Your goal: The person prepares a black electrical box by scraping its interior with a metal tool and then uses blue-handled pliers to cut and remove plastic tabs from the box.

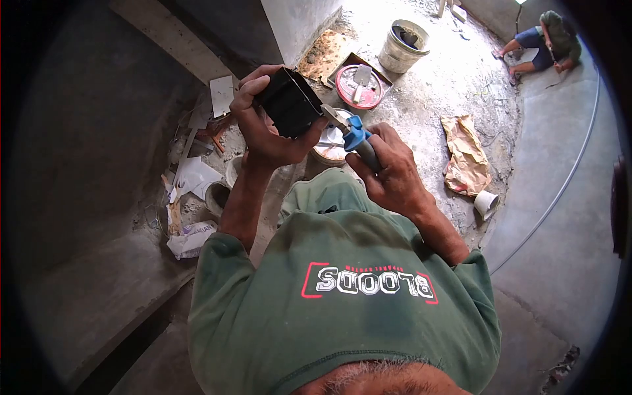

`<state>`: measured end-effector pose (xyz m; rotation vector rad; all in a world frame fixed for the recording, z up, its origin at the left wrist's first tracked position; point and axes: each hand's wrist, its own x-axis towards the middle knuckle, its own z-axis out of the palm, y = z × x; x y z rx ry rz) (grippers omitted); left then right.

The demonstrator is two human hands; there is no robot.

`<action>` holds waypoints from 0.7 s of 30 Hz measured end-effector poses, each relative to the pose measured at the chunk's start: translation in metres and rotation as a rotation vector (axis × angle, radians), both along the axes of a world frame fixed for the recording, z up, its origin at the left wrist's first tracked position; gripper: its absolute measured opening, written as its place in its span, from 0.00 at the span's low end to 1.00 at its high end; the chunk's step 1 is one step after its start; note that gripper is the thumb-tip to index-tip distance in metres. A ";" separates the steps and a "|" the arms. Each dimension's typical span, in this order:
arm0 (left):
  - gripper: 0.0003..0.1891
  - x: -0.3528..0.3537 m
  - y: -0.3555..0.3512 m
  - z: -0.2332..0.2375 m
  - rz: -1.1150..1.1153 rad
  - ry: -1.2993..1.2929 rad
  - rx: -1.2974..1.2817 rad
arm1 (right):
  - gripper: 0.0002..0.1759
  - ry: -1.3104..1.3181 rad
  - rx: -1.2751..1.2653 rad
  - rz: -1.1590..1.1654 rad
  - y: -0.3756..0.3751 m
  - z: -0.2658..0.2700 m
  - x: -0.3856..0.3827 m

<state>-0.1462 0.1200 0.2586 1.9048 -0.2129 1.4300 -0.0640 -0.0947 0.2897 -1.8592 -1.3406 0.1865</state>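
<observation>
A black, open box-shaped piece [289,104] is held up in my left hand [273,135], with the thumb and fingers around its sides. My right hand [395,172] grips the blue and grey handles of a pair of pliers [356,137]. The metal jaws of the pliers touch the rim of the black box at its right corner, close to my left fingertips. Whether the jaws bite on the rim is too small to tell. Below the pliers, a round white container [329,153] is partly hidden by my hands.
A bucket [396,58] stands beyond a red-rimmed lid [359,87] bearing a trowel. Crumpled brown paper [466,155] and a white cup [486,205] lie right. Debris [196,178] lines the left wall. Another person [558,43] sits at the far right, near a hose [571,172].
</observation>
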 end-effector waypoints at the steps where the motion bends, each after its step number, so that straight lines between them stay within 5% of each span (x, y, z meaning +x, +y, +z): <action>1: 0.46 -0.002 -0.001 0.004 0.026 0.028 0.037 | 0.12 -0.011 -0.001 0.000 -0.001 -0.002 0.001; 6: 0.48 -0.007 -0.004 -0.001 -0.038 0.067 -0.021 | 0.13 -0.125 0.048 0.004 -0.001 -0.007 0.006; 8: 0.44 -0.012 -0.018 0.005 -0.209 0.233 -0.431 | 0.14 -0.161 0.082 0.018 0.000 -0.006 0.010; 9: 0.44 -0.012 -0.021 0.004 -0.203 0.227 -0.433 | 0.14 -0.198 0.082 0.029 0.000 -0.003 0.013; 14: 0.32 -0.016 -0.026 0.024 -0.936 0.644 -1.158 | 0.15 -0.293 0.041 0.093 -0.006 0.013 0.033; 21: 0.36 -0.015 -0.039 0.030 -1.215 0.827 -1.415 | 0.12 -0.512 -0.004 0.109 -0.011 0.034 0.051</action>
